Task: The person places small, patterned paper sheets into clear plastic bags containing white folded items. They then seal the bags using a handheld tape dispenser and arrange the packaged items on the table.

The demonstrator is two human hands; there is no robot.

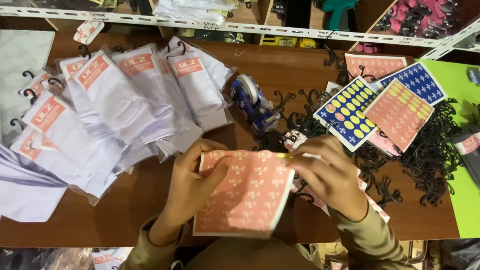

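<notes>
Pink sticker sheet point(245, 195) sits low in the centre of the frame, held over the brown table point(300, 70). Judging by the big fan of bagged white garments point(110, 100) at left, all already labelled, much looks done. The left hand point(192, 187) curls around the sheet's left edge, gripping it; the right hand point(330, 172) pinches its upper right corner. A blue tape dispenser point(252, 102) lies just above.

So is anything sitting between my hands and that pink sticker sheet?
Nothing visible. The left hand grips the pink sticker sheet at its left edge, and the right hand pinches its top right corner; both touch it directly.
</notes>
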